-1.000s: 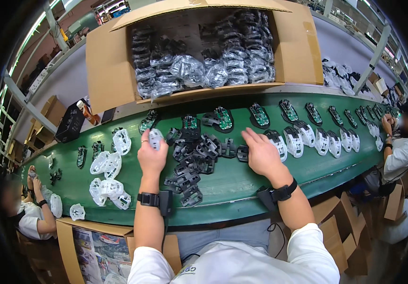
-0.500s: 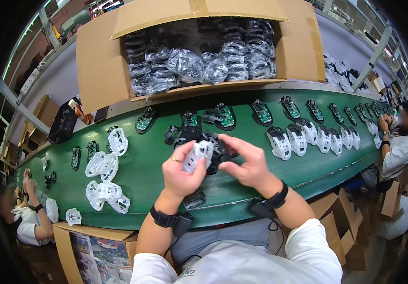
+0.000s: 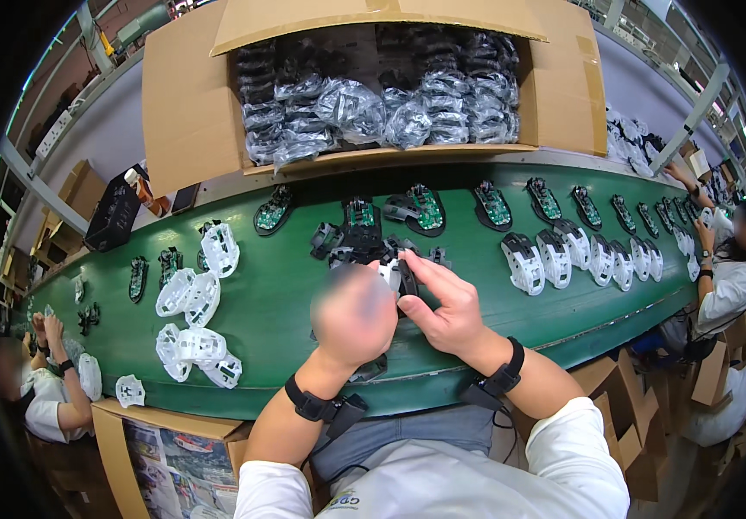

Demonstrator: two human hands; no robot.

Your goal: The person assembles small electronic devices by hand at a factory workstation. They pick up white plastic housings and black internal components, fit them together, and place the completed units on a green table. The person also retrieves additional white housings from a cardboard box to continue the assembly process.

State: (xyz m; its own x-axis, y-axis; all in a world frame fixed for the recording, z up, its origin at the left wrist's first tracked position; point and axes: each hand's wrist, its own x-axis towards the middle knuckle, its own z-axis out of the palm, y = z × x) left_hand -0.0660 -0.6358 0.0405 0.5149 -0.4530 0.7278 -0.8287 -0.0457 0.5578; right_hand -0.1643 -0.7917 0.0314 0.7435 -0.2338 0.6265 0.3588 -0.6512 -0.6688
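Note:
My left hand is closed around a white mouse shell, in front of my body above the green belt. A blurred patch covers much of that hand, and most of the shell is hidden behind it. My right hand grips a small black plastic part between thumb and fingers, held against the shell. Beyond my hands lies a heap of black mouse parts. Behind the heap, a mouse base with a green circuit board rests on the belt.
White mouse shells line the belt at right, and more shells lie at left. An open cardboard box of bagged parts stands at the back. Two co-workers sit at the sides; one person's arm shows at right.
My left hand has turned, bringing its back into view and hiding most of the white shell. My right hand has moved in, bringing the black part against the shell.

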